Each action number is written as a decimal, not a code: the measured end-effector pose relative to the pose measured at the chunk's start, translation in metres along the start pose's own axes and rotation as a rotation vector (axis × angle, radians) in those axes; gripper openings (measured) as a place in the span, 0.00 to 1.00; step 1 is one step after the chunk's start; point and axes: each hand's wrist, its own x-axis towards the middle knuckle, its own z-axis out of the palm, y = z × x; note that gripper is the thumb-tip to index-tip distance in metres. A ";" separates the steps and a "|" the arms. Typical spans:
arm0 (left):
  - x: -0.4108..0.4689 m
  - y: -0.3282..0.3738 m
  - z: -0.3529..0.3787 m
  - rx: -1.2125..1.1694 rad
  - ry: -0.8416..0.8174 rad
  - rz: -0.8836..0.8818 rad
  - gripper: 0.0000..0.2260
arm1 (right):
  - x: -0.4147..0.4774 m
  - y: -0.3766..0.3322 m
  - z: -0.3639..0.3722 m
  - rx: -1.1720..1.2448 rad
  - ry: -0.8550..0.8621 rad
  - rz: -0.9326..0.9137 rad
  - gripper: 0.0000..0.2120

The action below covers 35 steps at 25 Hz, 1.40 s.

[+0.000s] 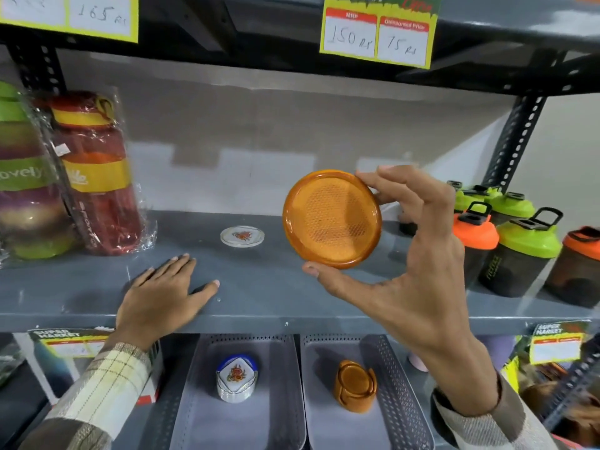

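My right hand (412, 254) holds a round orange coaster (331, 219) upright above the grey shelf (259, 287), thumb under its lower rim and fingertips on its upper right edge. My left hand (162, 293) lies flat, palm down, on the shelf near its front edge. A white round coaster with a red flower print (242, 235) lies flat on the shelf behind and between my hands. Below the shelf, a grey tray (406, 384) holds an orange coaster set in its stand (355, 386), and another tray (194, 401) holds a white and blue coaster set (237, 378).
Wrapped bottles (94, 177) stand at the shelf's left. Shaker bottles with green and orange lids (522, 251) crowd the right end. Price tags (376, 30) hang from the shelf above. A slotted upright (516, 144) stands at the right rear.
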 end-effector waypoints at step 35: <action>0.003 0.000 0.000 0.033 -0.012 0.013 0.37 | -0.301 0.233 0.103 -0.271 -0.657 1.277 0.36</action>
